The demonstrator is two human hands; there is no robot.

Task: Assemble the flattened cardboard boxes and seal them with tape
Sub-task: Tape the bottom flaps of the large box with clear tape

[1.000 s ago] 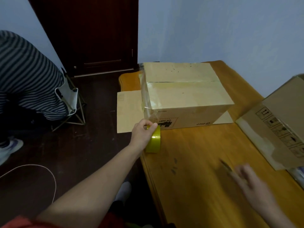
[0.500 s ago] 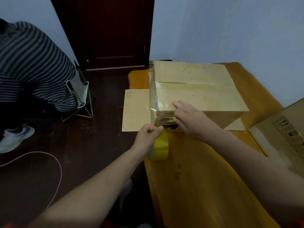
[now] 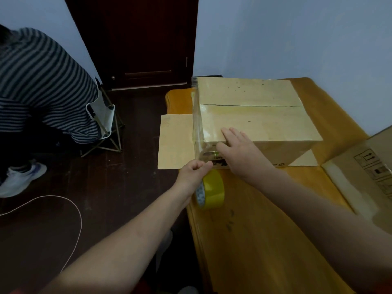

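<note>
Cardboard box (image 3: 254, 124) erected, top seam taped. Left hand (image 3: 194, 172) grips yellow tape roll (image 3: 213, 189); right hand (image 3: 239, 149) spread flat on box's near-left corner. Edge strip uncut; second box (image 3: 364, 166) waits.

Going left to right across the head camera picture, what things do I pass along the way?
White sneaker → folding stool → left hand holding the tape roll → right hand → second cardboard box at the right edge.
</note>
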